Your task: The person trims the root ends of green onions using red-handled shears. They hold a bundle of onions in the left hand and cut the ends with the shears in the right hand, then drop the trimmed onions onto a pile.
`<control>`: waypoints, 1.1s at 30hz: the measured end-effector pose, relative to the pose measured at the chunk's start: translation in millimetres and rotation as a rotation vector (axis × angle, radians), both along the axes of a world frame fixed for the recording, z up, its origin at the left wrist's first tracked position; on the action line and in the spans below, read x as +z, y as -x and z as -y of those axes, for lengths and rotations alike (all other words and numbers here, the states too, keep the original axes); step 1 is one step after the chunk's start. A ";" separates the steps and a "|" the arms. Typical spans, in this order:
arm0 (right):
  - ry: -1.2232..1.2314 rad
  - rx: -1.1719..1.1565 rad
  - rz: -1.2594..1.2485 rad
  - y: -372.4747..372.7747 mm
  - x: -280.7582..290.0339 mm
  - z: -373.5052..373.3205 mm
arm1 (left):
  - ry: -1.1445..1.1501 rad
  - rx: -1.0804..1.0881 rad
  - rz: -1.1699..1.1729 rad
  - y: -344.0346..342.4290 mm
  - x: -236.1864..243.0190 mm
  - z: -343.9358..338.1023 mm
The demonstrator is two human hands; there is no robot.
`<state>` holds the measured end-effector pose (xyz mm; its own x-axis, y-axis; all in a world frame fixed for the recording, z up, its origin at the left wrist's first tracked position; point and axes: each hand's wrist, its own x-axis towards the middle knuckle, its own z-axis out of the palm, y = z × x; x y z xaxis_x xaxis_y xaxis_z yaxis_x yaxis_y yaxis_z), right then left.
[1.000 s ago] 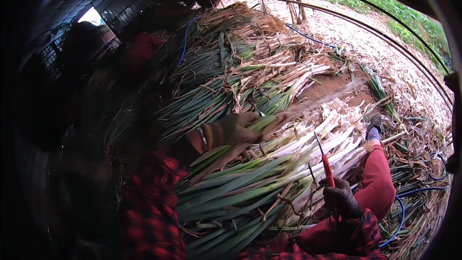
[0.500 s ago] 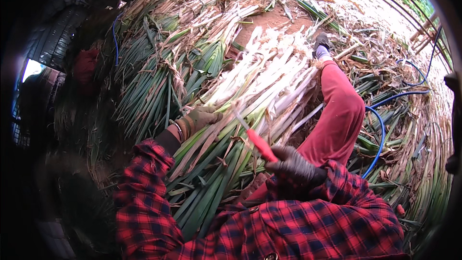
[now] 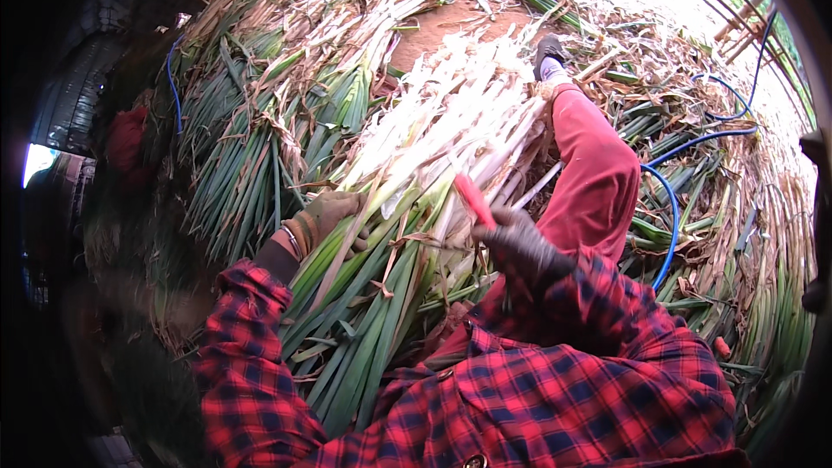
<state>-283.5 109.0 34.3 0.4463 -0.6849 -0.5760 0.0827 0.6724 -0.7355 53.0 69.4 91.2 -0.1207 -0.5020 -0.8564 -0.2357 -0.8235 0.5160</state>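
Observation:
A pile of leeks [image 3: 451,121] lies between my arms, white stalks pointing away and long green leaves [image 3: 368,321] running toward me. At the left edge of this pile, my gloved left hand [image 3: 328,218] is closed around some of the leaves near where green turns pale. My gloved right hand [image 3: 526,244] grips the red handle of a knife [image 3: 473,200], held over the right side of the pile. The knife's blade points away from me and is hard to make out against the pale stalks.
Another heap of leeks [image 3: 247,156] spreads to the left. My bent leg in red trousers [image 3: 598,169] borders the pile on the right. Beyond it a blue hose [image 3: 674,217] curves over leaves and dry trimmings [image 3: 754,251]. Bare brown soil [image 3: 451,28] shows at the far end.
The view has shifted slightly. My left hand has slid back along the leaves toward me. The knife has turned more upright and drawn nearer the stalks, still in my right hand.

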 end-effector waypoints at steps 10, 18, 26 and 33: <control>0.057 -0.232 -0.167 3.9 -50.7 86.8 | 0.089 -0.052 0.044 -6.1 -8.0 2.0; 0.016 -0.344 -0.199 11.4 -72.5 159.0 | 0.013 0.013 -0.035 -13.1 -10.1 2.2; 0.148 -0.174 -0.213 24.9 -91.4 137.1 | -0.047 -0.011 -0.120 -35.7 -42.3 10.2; 0.039 -0.078 -0.188 12.8 -18.7 45.5 | -0.059 0.023 -0.070 -23.0 -34.4 11.7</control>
<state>-296.4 63.6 15.7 0.2784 -0.7365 -0.6166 -0.0078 0.6402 -0.7682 76.0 57.7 56.8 -0.1707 -0.4541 -0.8745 -0.1812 -0.8579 0.4808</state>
